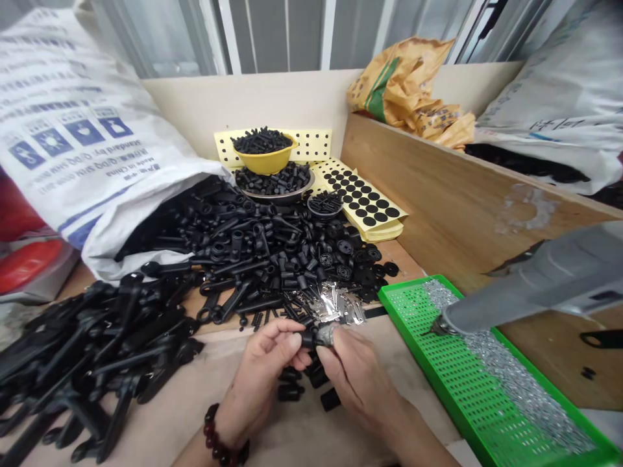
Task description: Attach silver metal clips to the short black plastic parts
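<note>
My left hand [265, 363] and my right hand [353, 370] meet low in the middle of the view. Between their fingertips sits a small black plastic part [307, 338] with a shiny metal clip [325, 334] on its end. My left fingers pinch the black part, and my right fingers pinch the metal clip. A beaded bracelet [219, 441] circles my left wrist. Just beyond my fingers lies a small heap of metal clips [338, 305]. A few black parts [292, 386] lie under my hands.
A large pile of black plastic pieces [253, 250] spills from a white sack [73, 143]. Black handles [87, 350] fill the left. A yellow bowl [265, 159] of black parts stands behind. A green perforated tray [438, 363] with small screws sits right, a grey power screwdriver [535, 279] resting over it.
</note>
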